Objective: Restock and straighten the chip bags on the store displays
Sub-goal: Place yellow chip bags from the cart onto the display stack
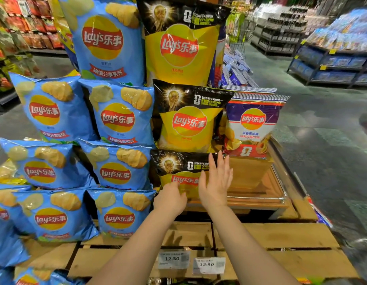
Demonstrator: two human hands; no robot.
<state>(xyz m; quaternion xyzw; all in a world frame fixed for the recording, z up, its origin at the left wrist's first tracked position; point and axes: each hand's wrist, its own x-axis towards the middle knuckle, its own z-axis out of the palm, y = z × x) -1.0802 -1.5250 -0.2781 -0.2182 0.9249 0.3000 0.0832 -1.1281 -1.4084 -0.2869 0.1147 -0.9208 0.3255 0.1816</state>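
A yellow-and-black Lay's chip bag (179, 170) stands at the bottom of a stepped wooden display. My left hand (170, 197) grips its lower left corner with curled fingers. My right hand (216, 182) lies flat against the bag's right side, fingers straight and spread. Two more yellow-and-black bags (186, 118) (181, 41) stand stacked above it. A purple garlic butter bag (253, 124) stands to the right on a wooden step. Several blue Lay's bags (116, 114) fill the display's left half.
Bare wooden shelf steps (256, 188) lie right of the held bag. Wooden crate slats (271, 239) with two price tags (173, 260) reading 12.50 run along the front. Aisle floor (322, 130) opens to the right, with other shelving (332, 64) beyond.
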